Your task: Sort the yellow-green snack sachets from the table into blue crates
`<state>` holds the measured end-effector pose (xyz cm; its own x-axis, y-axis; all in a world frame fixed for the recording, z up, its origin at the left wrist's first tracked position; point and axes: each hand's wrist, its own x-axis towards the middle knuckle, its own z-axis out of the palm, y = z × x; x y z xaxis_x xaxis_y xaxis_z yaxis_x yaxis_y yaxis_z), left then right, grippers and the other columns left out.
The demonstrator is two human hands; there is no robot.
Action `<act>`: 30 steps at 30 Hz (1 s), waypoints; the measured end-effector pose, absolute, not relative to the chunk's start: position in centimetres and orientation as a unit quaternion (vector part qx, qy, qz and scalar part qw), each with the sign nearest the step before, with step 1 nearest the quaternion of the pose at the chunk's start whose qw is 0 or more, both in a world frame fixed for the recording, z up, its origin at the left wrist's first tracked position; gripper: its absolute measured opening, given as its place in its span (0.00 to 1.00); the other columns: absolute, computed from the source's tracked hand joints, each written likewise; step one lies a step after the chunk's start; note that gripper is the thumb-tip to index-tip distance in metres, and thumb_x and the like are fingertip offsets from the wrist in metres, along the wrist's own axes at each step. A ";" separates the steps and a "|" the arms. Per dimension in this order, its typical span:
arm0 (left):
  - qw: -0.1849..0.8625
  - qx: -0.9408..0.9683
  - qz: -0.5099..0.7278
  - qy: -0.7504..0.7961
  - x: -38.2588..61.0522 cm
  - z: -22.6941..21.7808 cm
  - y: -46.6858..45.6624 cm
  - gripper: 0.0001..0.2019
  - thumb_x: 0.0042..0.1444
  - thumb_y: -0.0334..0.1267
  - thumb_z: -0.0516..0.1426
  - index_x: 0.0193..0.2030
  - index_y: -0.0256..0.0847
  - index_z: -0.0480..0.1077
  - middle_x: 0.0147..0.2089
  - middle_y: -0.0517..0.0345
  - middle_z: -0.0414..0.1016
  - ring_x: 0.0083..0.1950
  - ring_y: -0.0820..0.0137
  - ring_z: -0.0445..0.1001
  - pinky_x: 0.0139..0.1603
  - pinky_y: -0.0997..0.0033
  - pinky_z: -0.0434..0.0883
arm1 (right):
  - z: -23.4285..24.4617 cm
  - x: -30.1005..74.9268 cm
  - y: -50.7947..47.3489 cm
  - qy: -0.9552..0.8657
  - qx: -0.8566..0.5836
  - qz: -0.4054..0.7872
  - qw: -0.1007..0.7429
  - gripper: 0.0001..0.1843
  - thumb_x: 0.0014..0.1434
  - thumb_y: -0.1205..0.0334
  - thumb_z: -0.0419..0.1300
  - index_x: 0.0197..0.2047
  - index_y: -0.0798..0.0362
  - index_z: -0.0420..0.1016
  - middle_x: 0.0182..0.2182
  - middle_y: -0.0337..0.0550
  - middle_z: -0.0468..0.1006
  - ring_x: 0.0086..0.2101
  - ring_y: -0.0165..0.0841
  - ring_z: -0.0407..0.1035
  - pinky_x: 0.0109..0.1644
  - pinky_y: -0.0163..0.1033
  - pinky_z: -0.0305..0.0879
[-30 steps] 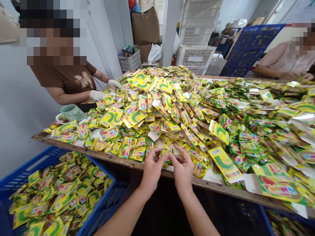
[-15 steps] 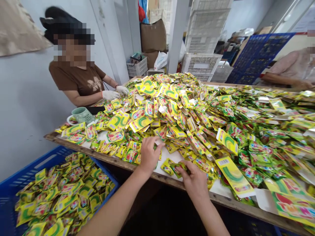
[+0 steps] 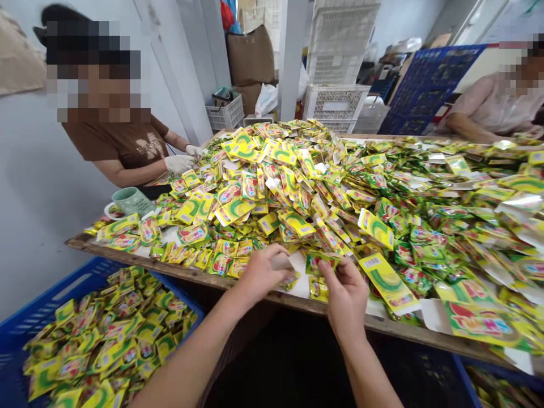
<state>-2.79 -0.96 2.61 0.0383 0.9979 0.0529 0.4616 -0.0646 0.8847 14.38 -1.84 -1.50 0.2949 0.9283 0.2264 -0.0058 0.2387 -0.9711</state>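
My left hand [image 3: 266,271] is closed around a small carton [image 3: 282,262] at the table's near edge; its white inner flap shows, and the fingers cover most of the rest. Just to its right, my right hand [image 3: 347,286] pinches a small green sachet [image 3: 315,263] between thumb and fingers. A yellow sachet [image 3: 318,289] lies on the white tabletop under that hand. Beyond both hands rises a heap of yellow cartons [image 3: 272,187], many with open flaps. Green sachets [image 3: 419,241] are piled to the right.
A blue crate [image 3: 80,286] of filled yellow packs stands low at the left. A green mug [image 3: 132,201] sits near the table's left corner. Across the table, a person in white gloves [image 3: 178,163] handles packs; another person [image 3: 480,113] sits at far right. White crates [image 3: 335,102] are stacked behind.
My right hand has lifted the green sachet from the tabletop and raised it slightly. My left hand has turned, bringing the carton's white flap toward the sachet. The view has shifted slightly right.
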 end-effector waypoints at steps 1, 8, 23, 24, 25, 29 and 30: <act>0.364 0.647 0.367 0.561 -1.8 2.2 -1.0 0.15 0.39 0.31 0.65 0.38 0.42 0.72 0.34 0.63 0.75 0.35 0.70 0.72 0.35 0.75 0.66 | -0.8 14.2 -1.9 -0.484 -0.475 0.356 0.643 0.10 0.56 0.57 0.63 0.41 0.51 0.73 0.35 0.41 0.76 0.36 0.34 0.71 0.41 0.39 0.67; 0.497 0.566 0.454 0.476 1.5 0.3 0.0 0.27 0.39 0.29 0.66 0.46 0.43 0.62 0.35 0.62 0.75 0.35 0.70 0.75 0.37 0.73 0.69 | 0.6 16.5 -1.3 -0.685 -0.482 0.117 0.534 0.07 0.60 0.61 0.60 0.42 0.51 0.72 0.34 0.41 0.76 0.36 0.34 0.70 0.42 0.40 0.66; 0.596 0.508 0.469 0.408 3.5 -1.2 -0.9 0.16 0.44 0.37 0.67 0.41 0.38 0.75 0.37 0.54 0.79 0.42 0.63 0.78 0.47 0.65 0.73 | 4.4 20.8 -1.3 -0.857 -0.459 0.063 0.224 0.10 0.64 0.65 0.52 0.46 0.52 0.73 0.35 0.47 0.74 0.38 0.38 0.68 0.41 0.41 0.65; 0.596 0.505 0.472 0.407 3.5 -1.3 -0.9 0.15 0.44 0.36 0.66 0.41 0.38 0.75 0.38 0.54 0.79 0.43 0.63 0.78 0.48 0.65 0.73 | 4.8 20.7 -1.3 -0.860 -0.462 0.054 0.208 0.11 0.64 0.66 0.51 0.45 0.52 0.73 0.35 0.47 0.74 0.38 0.38 0.68 0.41 0.40 0.65; 0.599 0.502 0.474 0.406 3.6 -1.3 -1.0 0.15 0.45 0.35 0.66 0.42 0.38 0.74 0.38 0.54 0.79 0.43 0.63 0.77 0.48 0.65 0.72 | 5.0 20.6 -1.4 -0.860 -0.467 0.049 0.198 0.11 0.64 0.67 0.51 0.45 0.52 0.74 0.34 0.47 0.74 0.38 0.37 0.67 0.41 0.40 0.65; 0.595 0.515 0.464 0.407 3.9 -1.5 -1.7 0.14 0.48 0.31 0.62 0.44 0.38 0.74 0.42 0.53 0.78 0.46 0.63 0.76 0.50 0.66 0.71 | 5.6 19.8 -1.4 -0.867 -0.477 0.032 0.140 0.09 0.61 0.70 0.54 0.38 0.52 0.75 0.31 0.46 0.72 0.36 0.38 0.66 0.38 0.39 0.63; 0.587 0.527 0.461 0.406 4.0 -1.5 -1.8 0.16 0.49 0.31 0.61 0.46 0.38 0.73 0.43 0.54 0.78 0.47 0.64 0.75 0.50 0.66 0.70 | 5.6 19.6 -1.4 -0.875 -0.469 0.029 0.116 0.09 0.59 0.72 0.55 0.36 0.52 0.74 0.30 0.45 0.71 0.35 0.38 0.66 0.38 0.39 0.62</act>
<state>4.02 -1.83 -1.47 0.2438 0.9698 0.0089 -0.1133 0.0193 0.9934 19.60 -1.39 5.62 -0.5339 0.8272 0.1754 0.8140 0.5589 -0.1584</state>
